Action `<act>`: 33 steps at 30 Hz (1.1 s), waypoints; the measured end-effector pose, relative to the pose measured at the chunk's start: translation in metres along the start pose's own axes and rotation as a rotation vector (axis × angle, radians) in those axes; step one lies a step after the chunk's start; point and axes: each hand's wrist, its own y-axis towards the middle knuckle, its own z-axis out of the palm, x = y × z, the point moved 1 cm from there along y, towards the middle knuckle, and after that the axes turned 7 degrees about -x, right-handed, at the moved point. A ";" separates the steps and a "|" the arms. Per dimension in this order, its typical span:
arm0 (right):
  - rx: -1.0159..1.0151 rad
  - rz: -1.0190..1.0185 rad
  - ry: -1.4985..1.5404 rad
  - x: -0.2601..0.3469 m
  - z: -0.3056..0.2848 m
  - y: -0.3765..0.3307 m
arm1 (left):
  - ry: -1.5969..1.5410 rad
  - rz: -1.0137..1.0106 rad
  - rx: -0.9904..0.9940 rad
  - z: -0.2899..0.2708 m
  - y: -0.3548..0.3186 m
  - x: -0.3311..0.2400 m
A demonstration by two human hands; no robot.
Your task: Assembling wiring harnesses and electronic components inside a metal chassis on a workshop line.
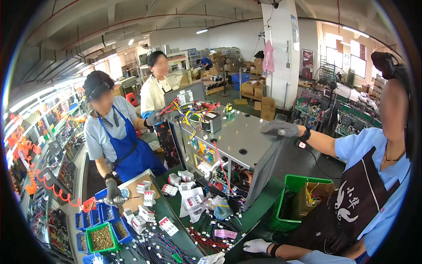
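Observation:
Two white-gloved hands show low in the picture. My left hand [212,258] is cut off by the lower edge beside the bundled wires [203,237]; its fingers are mostly out of sight. My right hand [257,246], with a black wristband, lies with fingers extended near the dark green bench edge and holds nothing I can see. Ahead stands a grey metal cabinet [246,132] with a transformer [212,123] and coloured wires on top. Its open side shows internal wiring. A pink packet [225,233] lies among the wires. White circuit breakers [168,226] are scattered on the bench.
A person in a dark apron [338,211] at right rests a grey-gloved hand on the cabinet. At left, a blue-aproned person [132,136] holds a power screwdriver [115,200]; another stands behind. A green crate [303,178] and screw-filled bins [102,237] flank the bench.

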 end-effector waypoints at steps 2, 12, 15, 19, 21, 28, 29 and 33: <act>0.024 -0.066 0.020 0.015 -0.017 0.005 | 0.029 0.000 -0.007 0.008 0.006 -0.009; 0.305 0.143 -0.194 -0.204 0.057 0.002 | -0.041 -0.547 -0.194 0.023 -0.049 -0.050; 0.385 0.224 -0.211 -0.229 0.083 0.003 | -0.197 -0.766 -0.321 0.033 -0.078 -0.062; 0.328 0.076 -0.147 -0.179 0.074 0.025 | -0.156 -0.781 -0.365 0.033 -0.098 -0.067; 0.342 -0.027 -0.126 -0.130 0.061 0.041 | -0.280 -0.822 -0.391 0.031 -0.101 -0.065; 0.268 -0.179 0.044 0.020 0.044 0.042 | -0.153 -0.617 -0.358 -0.012 -0.129 -0.049; 0.268 -0.176 0.040 0.026 0.045 0.036 | -0.036 -0.541 -0.345 -0.022 -0.136 -0.045; 0.231 0.004 -0.080 0.022 0.060 0.019 | -0.169 -0.621 -0.366 -0.057 -0.176 -0.029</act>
